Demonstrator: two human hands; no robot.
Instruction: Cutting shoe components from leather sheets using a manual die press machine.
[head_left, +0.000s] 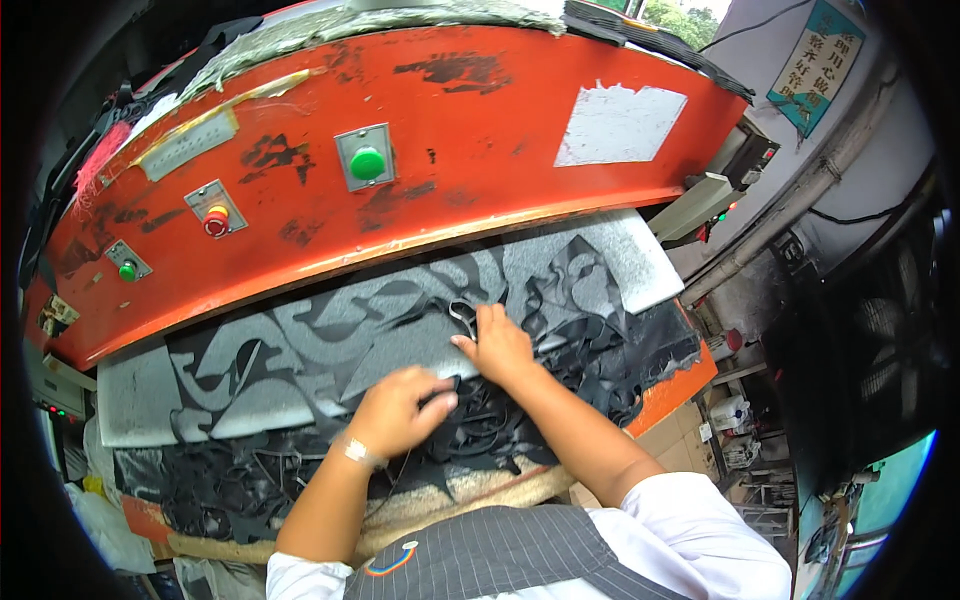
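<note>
My right hand is over the grey felt-like board, its thumb and fingers round the near side of a small dark loop with a thin pale edge, which looks like a cutting die. Closer to me, my left hand is closed, pinching a bit of black sheet scrap between thumb and forefinger. Cut black sheet with curved openings lies across the board. A tangled heap of black offcuts lies beneath and between my forearms.
An orange press beam spans the far side, low over the board. It carries a green button, a red stop button and a smaller green button. A dark fan stands at the right.
</note>
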